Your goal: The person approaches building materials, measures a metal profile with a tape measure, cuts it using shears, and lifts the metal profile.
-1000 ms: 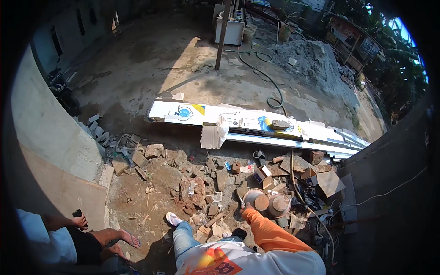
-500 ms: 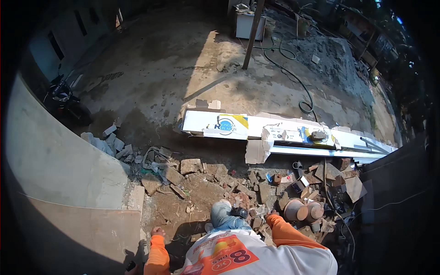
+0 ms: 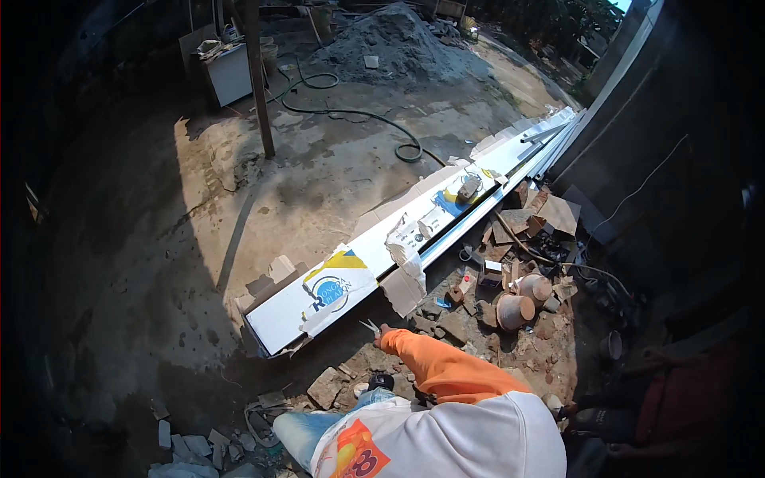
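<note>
- Head view, and here's the pale two-pronged tool (image 3: 369, 325), scissors-like, held off the ground just out from the carton's near long edge, toward its left end.
- Its prongs stand apart in a V with nothing seen between them; it looks clear of the carton.
- On to the right hand (image 3: 386, 330): fingers curled closed around the tool's rear end, seemingly touching nothing else, though the grip is too small to read finger by finger.
- The left hand is out of sight, so I can't tell how open it is or what it has.
- How far along? The tool is in hand, but I'd judge its prongs aren't at work on anything right now; what remains, these surroundings don't settle.
- Next out, the long white carton (image 3: 381, 252) lies slantwise, its covering ragged along the edges, a brown cardboard flap (image 3: 404, 292) hanging over the near long edge.
- A stone (image 3: 470, 188) sits on top toward the far right end, and pale strips (image 3: 454, 233) run along that near edge.
- Beyond the flap, two reddish-brown round vessels (image 3: 515, 311) rest among the rubble (image 3: 327, 388).
- Past the far long edge, a green hose (image 3: 409, 160) loops across the ground.
</note>
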`<state>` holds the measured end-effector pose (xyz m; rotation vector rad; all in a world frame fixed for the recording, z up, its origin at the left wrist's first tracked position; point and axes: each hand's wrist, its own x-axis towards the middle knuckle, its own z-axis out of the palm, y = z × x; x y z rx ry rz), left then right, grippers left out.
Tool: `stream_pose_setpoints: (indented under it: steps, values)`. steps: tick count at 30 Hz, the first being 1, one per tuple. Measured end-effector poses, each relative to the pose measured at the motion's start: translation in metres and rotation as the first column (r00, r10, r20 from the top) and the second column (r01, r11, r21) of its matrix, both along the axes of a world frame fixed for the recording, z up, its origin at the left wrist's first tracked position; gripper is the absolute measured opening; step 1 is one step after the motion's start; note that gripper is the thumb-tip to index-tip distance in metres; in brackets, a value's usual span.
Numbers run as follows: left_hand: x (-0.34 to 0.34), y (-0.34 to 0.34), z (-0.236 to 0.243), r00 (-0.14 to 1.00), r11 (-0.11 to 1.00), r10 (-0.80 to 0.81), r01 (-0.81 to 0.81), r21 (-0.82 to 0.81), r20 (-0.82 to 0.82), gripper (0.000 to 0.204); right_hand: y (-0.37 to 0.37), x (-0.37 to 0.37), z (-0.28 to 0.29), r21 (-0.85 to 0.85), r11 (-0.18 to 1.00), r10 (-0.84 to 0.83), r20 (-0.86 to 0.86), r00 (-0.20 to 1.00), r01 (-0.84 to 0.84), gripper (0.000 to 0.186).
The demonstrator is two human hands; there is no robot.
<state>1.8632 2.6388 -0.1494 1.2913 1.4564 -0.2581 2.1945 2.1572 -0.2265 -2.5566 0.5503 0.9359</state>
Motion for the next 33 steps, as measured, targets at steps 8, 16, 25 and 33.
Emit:
stream_pose_setpoints:
  steps: [8,16,25,33]
  values:
    - [0.218,0.272,-0.020,0.985,0.983,-0.173,0.172,0.064,0.008,0.020,0.289,0.159,0.112,0.338,0.886,0.364,-0.087,0.927,-0.316,0.044]
    - [0.425,0.589,0.030,0.973,0.971,-0.166,0.189,0.143,-0.162,0.020,0.512,0.239,0.083,0.313,0.904,-0.273,-0.104,0.956,0.292,0.072]
    - [0.691,0.596,0.081,0.891,0.883,-0.441,0.409,0.231,0.107,0.014,0.532,0.296,0.089,0.371,0.741,-0.470,-0.309,0.827,0.560,0.051]
    - [0.790,0.369,0.155,-0.253,-0.071,-0.918,0.863,0.500,0.307,0.019,0.513,0.248,0.020,0.345,0.900,-0.151,-0.332,0.931,0.269,0.050]
